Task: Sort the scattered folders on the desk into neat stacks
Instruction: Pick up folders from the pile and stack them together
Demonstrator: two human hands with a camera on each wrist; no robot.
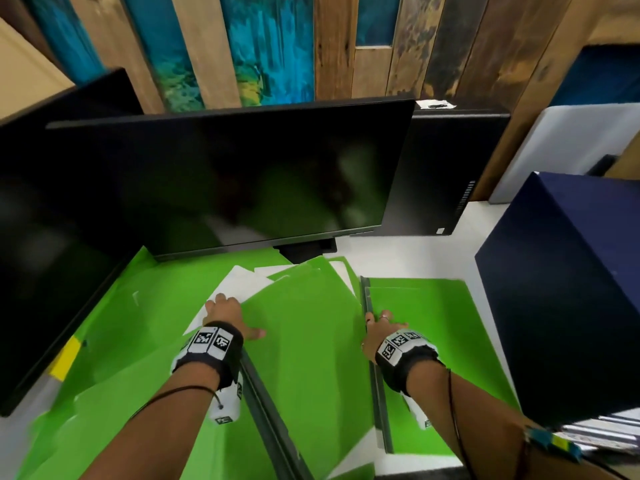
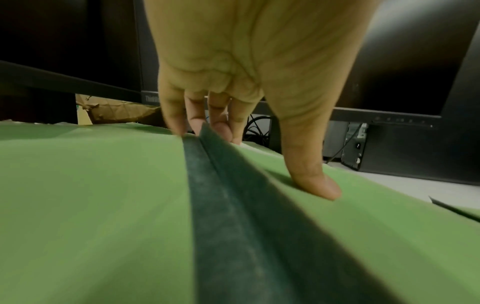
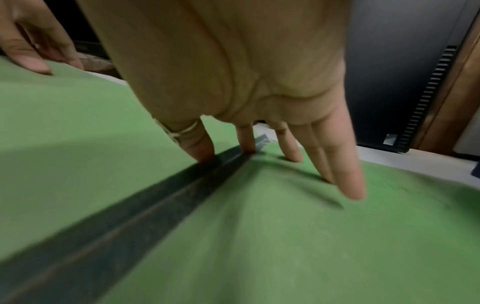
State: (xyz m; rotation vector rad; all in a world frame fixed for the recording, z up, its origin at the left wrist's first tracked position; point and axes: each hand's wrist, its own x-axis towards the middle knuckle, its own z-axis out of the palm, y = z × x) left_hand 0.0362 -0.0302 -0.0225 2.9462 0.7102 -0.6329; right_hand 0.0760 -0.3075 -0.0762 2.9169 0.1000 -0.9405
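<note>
Several bright green folders lie overlapping on the white desk [image 1: 398, 254]. My left hand [image 1: 230, 315] rests on the middle folder [image 1: 304, 341], fingers straight at the far end of its dark spine [image 2: 233, 205], thumb [image 2: 317, 185] pressing the green cover. My right hand [image 1: 381, 323] lies on the right folder [image 1: 426, 313], fingers [image 3: 348, 185] spread and straight, two tips on its dark spine [image 3: 130, 216]. White sheets [image 1: 239, 282] stick out beyond the left hand. Another folder [image 1: 138, 323] lies spread at the left.
A black monitor [image 1: 225, 174] stands just behind the folders, its foot touching them. A second monitor [image 1: 52, 254] leans at the left with a yellow tag [image 1: 65, 358] below it. A black computer tower [image 1: 443, 174] stands back right. A navy box [image 1: 571, 289] borders the right folder.
</note>
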